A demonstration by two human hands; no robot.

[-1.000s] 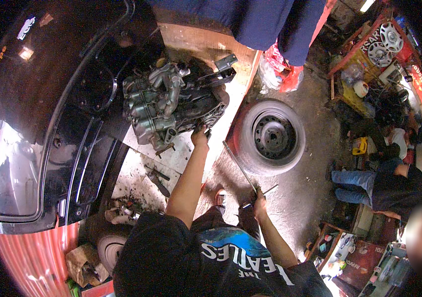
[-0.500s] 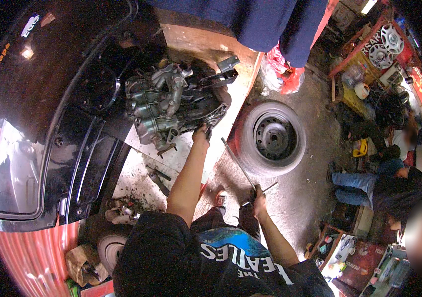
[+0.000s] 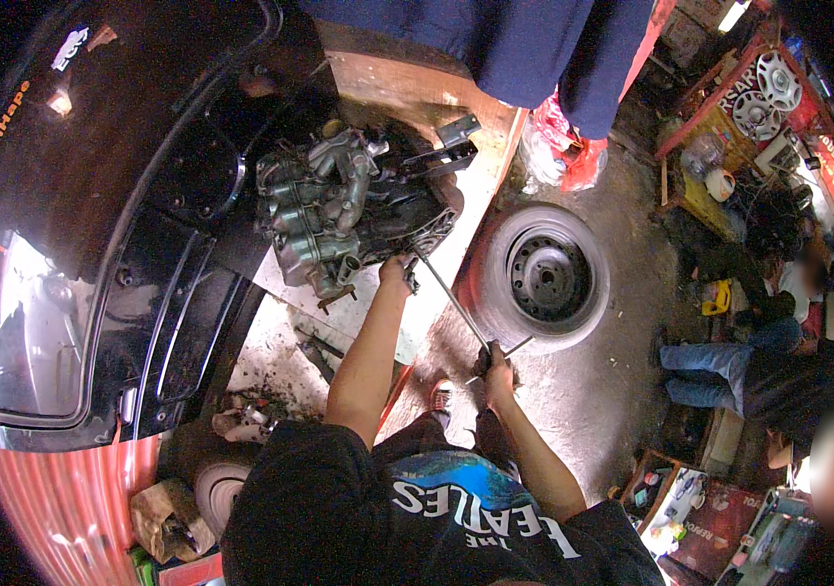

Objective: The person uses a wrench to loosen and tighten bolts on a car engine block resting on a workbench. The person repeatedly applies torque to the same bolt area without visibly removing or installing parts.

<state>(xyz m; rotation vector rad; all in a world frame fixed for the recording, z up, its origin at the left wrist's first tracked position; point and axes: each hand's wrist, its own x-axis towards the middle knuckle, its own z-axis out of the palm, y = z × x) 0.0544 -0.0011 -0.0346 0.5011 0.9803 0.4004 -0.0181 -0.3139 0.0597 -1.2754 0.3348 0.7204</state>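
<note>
A greasy metal engine (image 3: 304, 220) with curved intake pipes lies on a pale bench top. My right hand (image 3: 500, 376) is closed round the handle end of a long T-handle wrench (image 3: 456, 302), with the crossbar sticking out on both sides of the fist. The wrench slants up and left, and its far tip meets or lies very near the engine's lower right corner. Beside that corner, my left hand (image 3: 394, 277) is closed at the engine's near edge. A small dark metal piece shows at its fingers, too small to name.
A wheel with a tyre (image 3: 549, 276) lies on the floor right of the bench. A black car panel (image 3: 143, 146) fills the left. Dark tools (image 3: 317, 356) lie below the engine. A person in jeans (image 3: 705, 376) is at the right, near a yellow container (image 3: 716, 297).
My right hand has moved up and left, bringing the wrench's tip from open space to the engine's corner. My left hand stays by the engine's near edge.
</note>
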